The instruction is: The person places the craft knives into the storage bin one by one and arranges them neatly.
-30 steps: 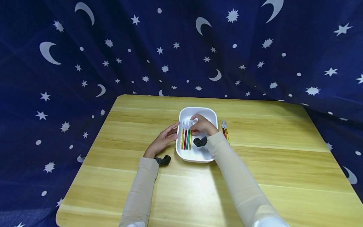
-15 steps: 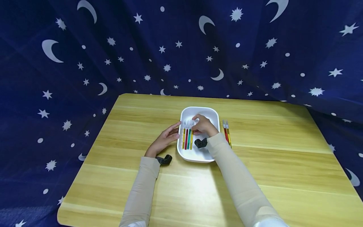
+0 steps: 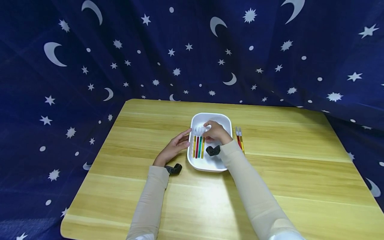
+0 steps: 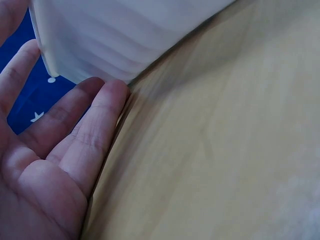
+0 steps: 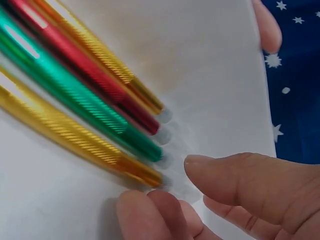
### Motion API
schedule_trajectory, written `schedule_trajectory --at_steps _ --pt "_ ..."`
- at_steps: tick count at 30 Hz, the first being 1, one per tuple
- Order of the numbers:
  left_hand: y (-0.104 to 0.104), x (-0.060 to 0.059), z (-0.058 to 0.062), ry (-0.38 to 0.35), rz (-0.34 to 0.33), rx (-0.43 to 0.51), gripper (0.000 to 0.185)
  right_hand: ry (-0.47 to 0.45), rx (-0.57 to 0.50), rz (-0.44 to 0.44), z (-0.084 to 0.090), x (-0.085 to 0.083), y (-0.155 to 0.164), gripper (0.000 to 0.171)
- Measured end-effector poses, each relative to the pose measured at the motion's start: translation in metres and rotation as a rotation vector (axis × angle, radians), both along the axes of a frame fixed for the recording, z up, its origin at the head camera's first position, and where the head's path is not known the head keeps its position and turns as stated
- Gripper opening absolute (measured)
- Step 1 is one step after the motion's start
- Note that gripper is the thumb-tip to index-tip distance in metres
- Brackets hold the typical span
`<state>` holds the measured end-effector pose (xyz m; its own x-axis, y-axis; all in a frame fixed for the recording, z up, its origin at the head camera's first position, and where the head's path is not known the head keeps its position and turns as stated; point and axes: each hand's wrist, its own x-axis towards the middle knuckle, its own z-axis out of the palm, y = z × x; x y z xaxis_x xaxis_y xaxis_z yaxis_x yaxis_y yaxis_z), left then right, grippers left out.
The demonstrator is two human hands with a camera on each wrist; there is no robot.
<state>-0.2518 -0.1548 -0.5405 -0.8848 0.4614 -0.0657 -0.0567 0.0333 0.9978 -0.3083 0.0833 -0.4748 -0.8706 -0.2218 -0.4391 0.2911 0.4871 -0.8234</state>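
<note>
Inside a white tray (image 3: 210,169) lie slim craft knives with metallic knurled handles and clear caps, side by side: gold (image 5: 95,50), red (image 5: 82,67), green (image 5: 75,92) and another gold one (image 5: 70,131). My right hand (image 3: 217,133) reaches into the tray and pinches the capped end of the rightmost gold knife between thumb and fingers; part of the cap is hidden. At the tray's left side, my left hand (image 3: 173,147) rests its fairly straight fingers against the wall (image 4: 130,35), with one fingertip (image 5: 270,30) at the rim.
Two more craft knives, one red (image 3: 238,140) and one gold (image 3: 241,141), lie on the wooden table (image 3: 285,166) just right of the tray, partly behind my right sleeve. A dark blue curtain (image 3: 180,40) with moons and stars hangs behind the table.
The head view has shifted slightly, so the whole scene sits a little further right than a second ago. Both hands and the knives stay almost still.
</note>
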Motion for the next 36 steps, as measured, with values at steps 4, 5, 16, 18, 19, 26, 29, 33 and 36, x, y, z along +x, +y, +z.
schedule_trajectory --at_steps 4,5,16,18,19,26,29,33,36 --pt "0.0 0.0 -0.001 0.008 0.0 0.003 0.065 0.031 0.012 0.015 0.01 0.003 0.002 0.056" --pt "0.0 0.0 -0.001 0.01 -0.001 0.005 0.065 0.045 0.019 0.022 0.012 0.004 0.003 0.054" --pt "0.0 0.0 0.0 0.018 0.003 -0.005 0.063 0.167 -0.048 0.121 0.03 0.007 0.013 0.049" --pt "0.001 0.0 0.0 0.017 0.003 -0.008 0.063 0.196 -0.066 0.152 0.032 0.008 0.017 0.049" --pt "0.001 0.0 -0.001 0.017 0.002 -0.009 0.064 0.205 -0.079 0.164 0.033 0.009 0.019 0.049" --pt "0.0 0.001 0.0 0.028 0.006 -0.01 0.064 0.273 -0.105 0.189 0.041 0.018 0.033 0.049" --pt "0.0 0.001 0.0 0.031 0.006 -0.005 0.064 0.293 -0.087 0.186 0.041 0.021 0.04 0.05" --pt "0.0 0.001 0.0 0.036 0.002 -0.001 0.064 0.324 -0.082 0.178 0.041 0.025 0.051 0.05" --pt "0.0 0.001 0.0 0.041 0.001 -0.004 0.064 0.354 -0.088 0.17 0.042 0.028 0.06 0.049"
